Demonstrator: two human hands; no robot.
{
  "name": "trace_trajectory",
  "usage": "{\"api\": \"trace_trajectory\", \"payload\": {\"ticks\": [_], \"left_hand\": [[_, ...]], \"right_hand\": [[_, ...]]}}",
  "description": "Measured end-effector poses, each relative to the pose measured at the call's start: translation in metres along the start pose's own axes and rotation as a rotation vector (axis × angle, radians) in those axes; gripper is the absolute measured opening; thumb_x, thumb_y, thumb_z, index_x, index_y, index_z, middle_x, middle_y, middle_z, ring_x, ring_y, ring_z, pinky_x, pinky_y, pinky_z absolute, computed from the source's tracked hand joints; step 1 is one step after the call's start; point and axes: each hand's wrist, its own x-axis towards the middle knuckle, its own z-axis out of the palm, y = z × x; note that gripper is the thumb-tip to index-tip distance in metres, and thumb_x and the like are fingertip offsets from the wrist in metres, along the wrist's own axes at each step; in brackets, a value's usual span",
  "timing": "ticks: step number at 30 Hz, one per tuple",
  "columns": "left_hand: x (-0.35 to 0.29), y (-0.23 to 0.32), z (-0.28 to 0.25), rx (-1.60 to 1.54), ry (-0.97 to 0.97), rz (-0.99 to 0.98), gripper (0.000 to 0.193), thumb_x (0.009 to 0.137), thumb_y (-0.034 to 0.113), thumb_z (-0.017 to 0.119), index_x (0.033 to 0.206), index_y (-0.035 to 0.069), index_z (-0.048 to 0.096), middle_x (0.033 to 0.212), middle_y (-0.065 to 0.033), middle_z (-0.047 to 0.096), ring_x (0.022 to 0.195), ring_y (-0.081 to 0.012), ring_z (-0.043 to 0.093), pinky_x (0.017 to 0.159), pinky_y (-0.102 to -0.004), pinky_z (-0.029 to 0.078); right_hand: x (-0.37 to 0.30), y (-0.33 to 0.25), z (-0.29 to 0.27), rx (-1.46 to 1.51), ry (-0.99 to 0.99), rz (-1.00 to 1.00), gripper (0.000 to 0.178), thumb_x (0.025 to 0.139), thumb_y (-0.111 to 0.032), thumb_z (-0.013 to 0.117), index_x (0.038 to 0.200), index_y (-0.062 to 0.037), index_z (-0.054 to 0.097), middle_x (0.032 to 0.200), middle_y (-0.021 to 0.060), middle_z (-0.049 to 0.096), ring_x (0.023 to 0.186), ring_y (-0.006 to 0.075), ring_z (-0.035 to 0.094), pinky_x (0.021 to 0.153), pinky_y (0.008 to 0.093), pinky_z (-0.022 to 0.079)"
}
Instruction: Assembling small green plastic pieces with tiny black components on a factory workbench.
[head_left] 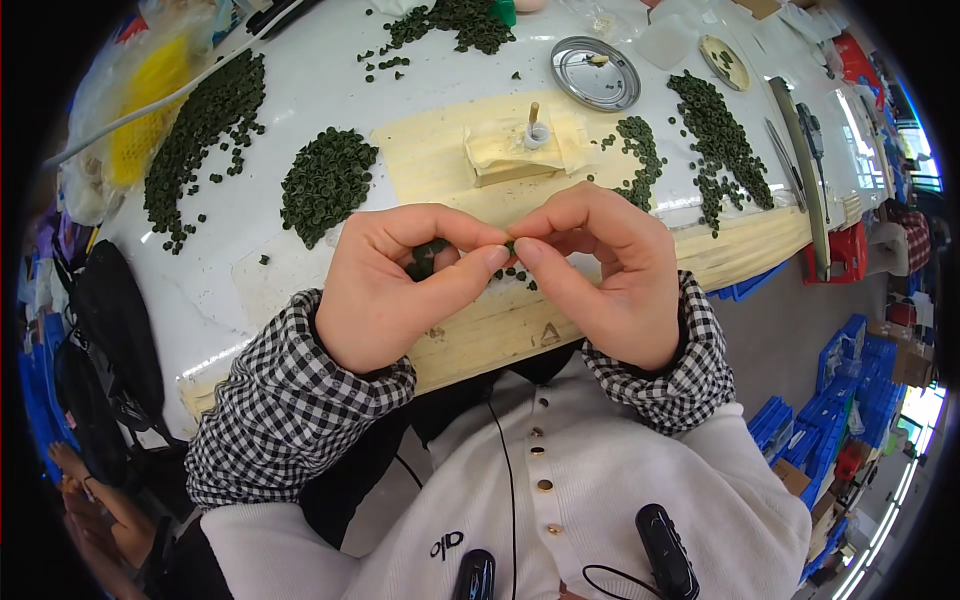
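Observation:
My left hand (385, 285) and my right hand (622, 275) meet fingertip to fingertip over the near edge of the table. Between their thumbs and forefingers is a small dark green piece (511, 247), mostly covered by the fingers. More dark green pieces (425, 257) show in the curl of my left hand; whether they are held or lie behind it I cannot tell. Several loose ones (515, 274) lie just below the fingertips. Beyond my hands, a paper-covered block (500, 158) carries a small whitish cup (537, 134) with a thin brown stick standing in it.
Piles of small round dark green parts lie around: a heap (328, 185) left of my hands, a larger one (205, 140) farther left, others (720, 145) at right. A round metal lid (596, 75) and a shallow dish (724, 62) sit behind. Tweezers (785, 155) lie right.

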Motion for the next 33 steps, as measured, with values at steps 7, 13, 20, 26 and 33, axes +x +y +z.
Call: {"api": "trace_trajectory", "payload": {"ticks": [7, 13, 20, 26, 33], "left_hand": [[0.003, -0.008, 0.005, -0.175, 0.04, 0.031, 0.014, 0.083, 0.007, 0.063, 0.091, -0.004, 0.066, 0.082, -0.0026, 0.066, 0.073, -0.0036, 0.055, 0.068, -0.0178, 0.044], [0.003, -0.007, 0.005, -0.18, 0.031, 0.036, 0.014, 0.084, 0.007, 0.063, 0.092, -0.003, 0.066, 0.084, -0.0037, 0.066, 0.076, -0.0044, 0.056, 0.07, -0.0183, 0.045], [0.003, -0.011, 0.003, -0.152, 0.016, 0.027, 0.015, 0.082, 0.008, 0.065, 0.092, -0.003, 0.066, 0.081, -0.0008, 0.065, 0.07, -0.0018, 0.051, 0.063, -0.0158, 0.041], [0.003, -0.01, 0.004, -0.194, 0.008, 0.022, 0.014, 0.083, 0.007, 0.064, 0.092, -0.003, 0.066, 0.083, -0.0027, 0.065, 0.074, -0.0032, 0.054, 0.067, -0.0172, 0.044], [0.002, -0.006, 0.004, -0.227, 0.005, -0.009, 0.013, 0.084, 0.007, 0.063, 0.092, -0.004, 0.065, 0.086, -0.005, 0.066, 0.078, -0.0054, 0.057, 0.073, -0.0195, 0.046]], "right_hand": [[0.0, 0.002, 0.001, 0.034, -0.011, 0.038, 0.01, 0.081, -0.002, 0.061, 0.09, 0.0038, 0.061, 0.084, 0.0095, 0.063, 0.075, 0.0141, 0.065, 0.068, 0.0246, 0.053], [0.001, 0.001, 0.0, 0.059, -0.026, 0.044, 0.01, 0.082, -0.002, 0.06, 0.089, 0.0041, 0.061, 0.085, 0.0092, 0.063, 0.077, 0.0136, 0.065, 0.069, 0.0245, 0.053], [0.001, 0.002, -0.001, 0.065, -0.032, 0.048, 0.009, 0.082, -0.003, 0.06, 0.089, 0.0037, 0.061, 0.084, 0.0091, 0.063, 0.076, 0.0125, 0.064, 0.068, 0.0238, 0.053], [0.0, 0.003, 0.0, 0.078, -0.029, 0.05, 0.009, 0.082, -0.003, 0.06, 0.088, 0.0041, 0.061, 0.083, 0.0091, 0.064, 0.076, 0.0122, 0.064, 0.067, 0.0235, 0.052], [0.0, 0.005, 0.002, 0.092, -0.014, 0.04, 0.008, 0.082, -0.002, 0.06, 0.088, 0.0042, 0.06, 0.082, 0.0089, 0.064, 0.075, 0.0123, 0.064, 0.067, 0.0234, 0.053]]}}
